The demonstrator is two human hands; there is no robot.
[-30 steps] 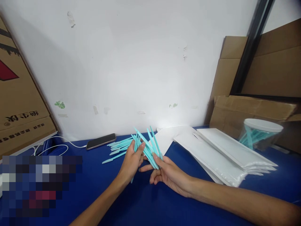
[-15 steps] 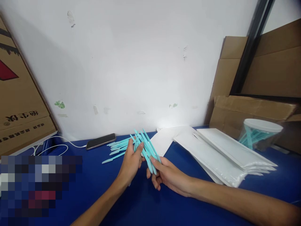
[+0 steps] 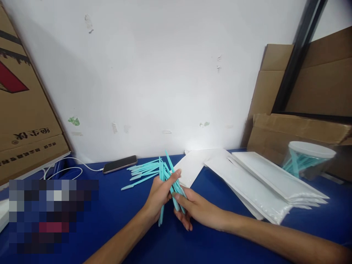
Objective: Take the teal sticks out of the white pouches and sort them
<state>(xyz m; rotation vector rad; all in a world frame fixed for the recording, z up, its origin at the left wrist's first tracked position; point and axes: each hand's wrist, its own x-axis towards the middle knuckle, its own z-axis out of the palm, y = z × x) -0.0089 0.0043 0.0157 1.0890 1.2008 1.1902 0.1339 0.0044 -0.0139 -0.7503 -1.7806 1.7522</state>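
Close together over the blue tabletop, both my hands are closed on slim turquoise plastic sticks, which look like eyebrow razors. My left hand (image 3: 159, 196) grips a few sticks (image 3: 161, 214) that stand nearly upright, their lower ends poking out below the palm. Its thumb reaches across to the other bundle. In my right hand (image 3: 194, 205) lies a slanted bundle of the same sticks (image 3: 176, 198), pinned under the thumb, with the lower ends over the fingers. Just beyond my left hand, a loose pile of several sticks (image 3: 144, 169) lies on the table.
White padded envelopes (image 3: 247, 183) lie stacked on the right, with a white sheet (image 3: 189, 168) beside them. Farther right stands a clear tub (image 3: 305, 161) of turquoise sticks with a white lid. A phone (image 3: 120, 164) on a cable lies back left. Cardboard boxes (image 3: 30, 110) flank both sides.
My left thumb has moved right, over the bundle in my right hand. The sticks in my left hand now stand more upright and show below it. Both hands sit slightly lower.
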